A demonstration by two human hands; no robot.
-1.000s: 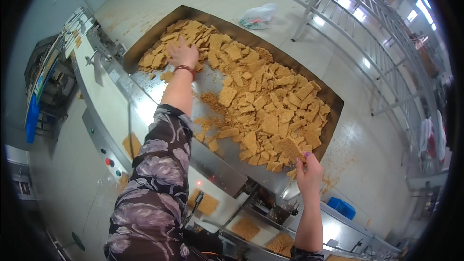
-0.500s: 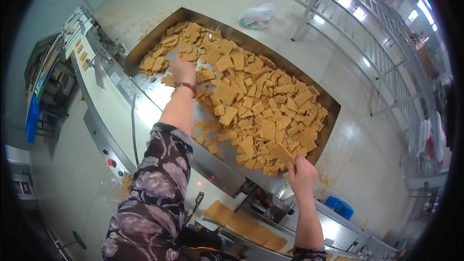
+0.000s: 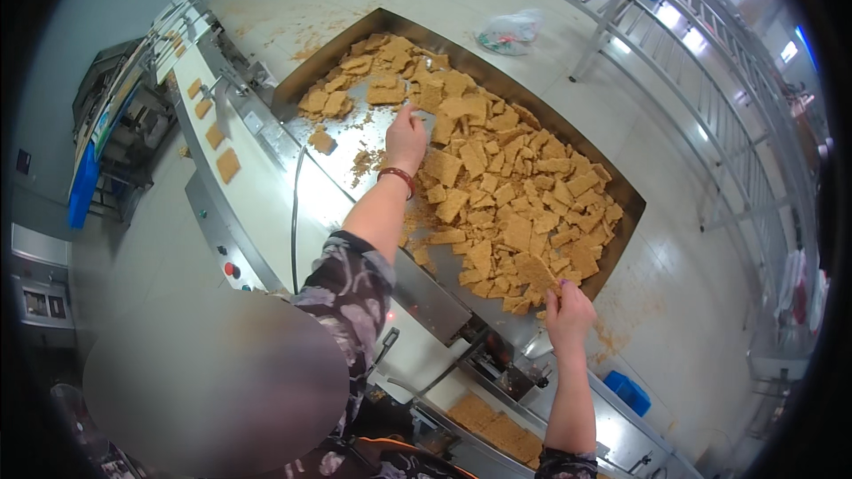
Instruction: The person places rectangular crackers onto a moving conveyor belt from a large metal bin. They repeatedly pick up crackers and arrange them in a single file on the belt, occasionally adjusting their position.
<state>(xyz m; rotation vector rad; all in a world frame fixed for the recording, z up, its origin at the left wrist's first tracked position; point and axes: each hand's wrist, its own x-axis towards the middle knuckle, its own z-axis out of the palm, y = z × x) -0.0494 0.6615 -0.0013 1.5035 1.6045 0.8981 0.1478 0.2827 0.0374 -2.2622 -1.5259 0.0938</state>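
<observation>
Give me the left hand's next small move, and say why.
Perhaps slide the left hand rightward into the heap of broken tan pieces: it is at the heap's edge, beside bare metal tray floor, while the right hand pinches a flat tan slab.

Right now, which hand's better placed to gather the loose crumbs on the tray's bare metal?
Left, I'd say: the left hand is close beside the crumbs. The right hand is farther off, near the other end of the tray, and pinches a flat tan piece. Left's grip is unclear.
</observation>
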